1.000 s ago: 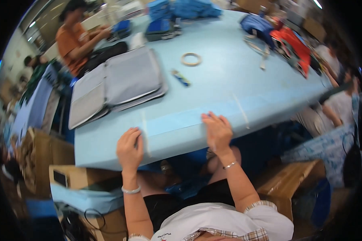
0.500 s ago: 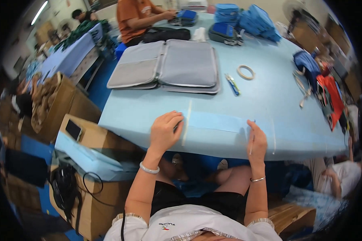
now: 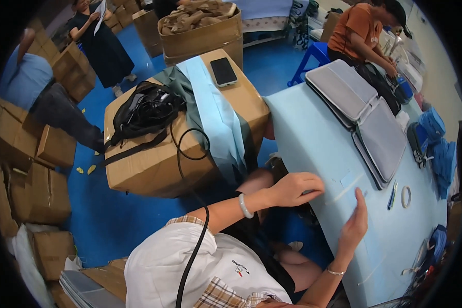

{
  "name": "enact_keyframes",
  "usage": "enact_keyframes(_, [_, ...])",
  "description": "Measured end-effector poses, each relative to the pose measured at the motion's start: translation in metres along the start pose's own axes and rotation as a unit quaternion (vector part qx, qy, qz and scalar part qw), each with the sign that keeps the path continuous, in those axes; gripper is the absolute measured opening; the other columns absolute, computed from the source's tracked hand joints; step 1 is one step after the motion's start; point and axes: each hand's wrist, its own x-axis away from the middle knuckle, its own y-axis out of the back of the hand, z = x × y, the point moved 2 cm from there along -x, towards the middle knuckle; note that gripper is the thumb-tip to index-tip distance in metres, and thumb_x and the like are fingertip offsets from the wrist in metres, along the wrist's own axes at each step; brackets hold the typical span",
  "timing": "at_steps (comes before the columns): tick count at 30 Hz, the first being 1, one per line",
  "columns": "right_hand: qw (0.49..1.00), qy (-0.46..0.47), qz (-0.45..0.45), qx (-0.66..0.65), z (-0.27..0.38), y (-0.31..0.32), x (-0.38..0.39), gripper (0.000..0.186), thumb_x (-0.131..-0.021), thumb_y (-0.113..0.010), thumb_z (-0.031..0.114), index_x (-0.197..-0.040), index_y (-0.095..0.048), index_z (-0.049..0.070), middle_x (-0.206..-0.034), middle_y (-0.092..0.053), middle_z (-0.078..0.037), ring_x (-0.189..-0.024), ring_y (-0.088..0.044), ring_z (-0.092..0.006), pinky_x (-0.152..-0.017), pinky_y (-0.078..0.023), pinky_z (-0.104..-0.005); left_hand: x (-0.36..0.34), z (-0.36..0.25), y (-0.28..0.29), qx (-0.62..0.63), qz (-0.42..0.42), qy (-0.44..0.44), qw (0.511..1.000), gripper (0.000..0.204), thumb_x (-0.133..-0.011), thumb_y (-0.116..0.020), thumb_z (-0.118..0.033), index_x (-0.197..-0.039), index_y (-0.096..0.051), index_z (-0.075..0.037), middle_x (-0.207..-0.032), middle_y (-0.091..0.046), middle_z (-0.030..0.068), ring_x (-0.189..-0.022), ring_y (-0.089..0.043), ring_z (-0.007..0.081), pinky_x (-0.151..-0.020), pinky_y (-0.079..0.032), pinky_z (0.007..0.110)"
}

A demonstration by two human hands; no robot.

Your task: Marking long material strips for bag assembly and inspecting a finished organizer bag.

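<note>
My left hand (image 3: 299, 189) is over the near edge of the light blue table, its fingers bent and pressed together. Anything between them is hidden. My right hand (image 3: 355, 225) is just above the tabletop, to the right of the left one, fingers stretched upward and apart from the left hand. No held thing shows clearly in it. Between and beyond the hands, a small paler blue patch (image 3: 347, 178) and a whitish strip (image 3: 344, 192) show on the table (image 3: 318, 138). A grey padded case (image 3: 380, 138) lies spread out farther back.
Left of the table stands a cardboard box (image 3: 149, 172) bearing a black bag (image 3: 141, 110), blue fabric (image 3: 210, 113) and a phone (image 3: 223, 72). A cutter (image 3: 392, 196) and tape roll (image 3: 406, 196) lie beyond my hands. A black cable (image 3: 196, 241) crosses my shirt. Other people work nearby.
The view has swung left, so the cardboard box now fills the middle and the table sits at the right. My hands appear farther right and closer together, the left near the table edge.
</note>
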Motion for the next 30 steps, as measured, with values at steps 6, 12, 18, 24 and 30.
enact_keyframes(6, [0.973,0.122,0.181,-0.076,0.071,-0.077,-0.083,0.056,-0.076,-0.050,-0.015,-0.125,-0.063,0.009,-0.121,-0.066,-0.014,-0.112,-0.063,-0.0338,-0.094,-0.051,-0.0397,0.089,0.034,0.010,0.022,0.129,0.142,0.981,0.015,-0.094,-0.061,-0.015,-0.099,-0.068,-0.004,-0.096,-0.068,0.0111,-0.091,-0.066,0.0299,-0.082,-0.053,0.039])
enact_keyframes(12, [0.927,0.273,0.253,-0.042,0.121,-0.193,-0.149,0.050,-0.078,-0.055,-0.008,-0.124,-0.060,0.009,-0.121,-0.064,-0.012,-0.107,-0.063,-0.0331,-0.088,-0.053,-0.0402,0.158,0.065,-0.010,0.058,0.209,0.169,0.961,0.020,-0.094,-0.057,-0.021,-0.095,-0.069,-0.005,-0.096,-0.069,0.0120,-0.094,-0.066,0.0338,-0.086,-0.052,0.044])
enact_keyframes(18, [0.885,0.362,0.285,0.070,0.152,-0.298,-0.173,0.033,-0.086,-0.056,0.006,-0.118,-0.061,0.010,-0.111,-0.064,-0.009,-0.099,-0.064,-0.0281,-0.082,-0.053,-0.0382,0.175,0.075,-0.018,-0.034,0.276,0.133,0.951,0.018,-0.092,-0.058,-0.022,-0.089,-0.068,-0.008,-0.088,-0.067,0.0097,-0.090,-0.066,0.0307,-0.079,-0.053,0.044])
enact_keyframes(24, [0.872,0.387,0.289,0.075,0.159,-0.331,-0.173,0.034,-0.090,-0.055,0.011,-0.123,-0.061,0.014,-0.110,-0.063,-0.009,-0.103,-0.062,-0.0260,-0.086,-0.052,-0.0363,0.176,0.078,-0.014,-0.025,0.275,0.139,0.951,0.017,-0.093,-0.057,-0.022,-0.090,-0.068,-0.009,-0.088,-0.067,0.0104,-0.090,-0.066,0.0312,-0.079,-0.053,0.045])
enact_keyframes(30, [0.896,0.374,0.240,-0.018,0.149,-0.325,-0.168,0.032,-0.095,-0.053,0.015,-0.126,-0.060,0.013,-0.109,-0.064,-0.009,-0.101,-0.063,-0.0289,-0.087,-0.052,-0.0400,0.172,0.079,-0.017,-0.025,0.294,0.144,0.945,0.017,-0.094,-0.058,-0.022,-0.096,-0.068,-0.008,-0.090,-0.067,0.0102,-0.090,-0.066,0.0314,-0.081,-0.053,0.044])
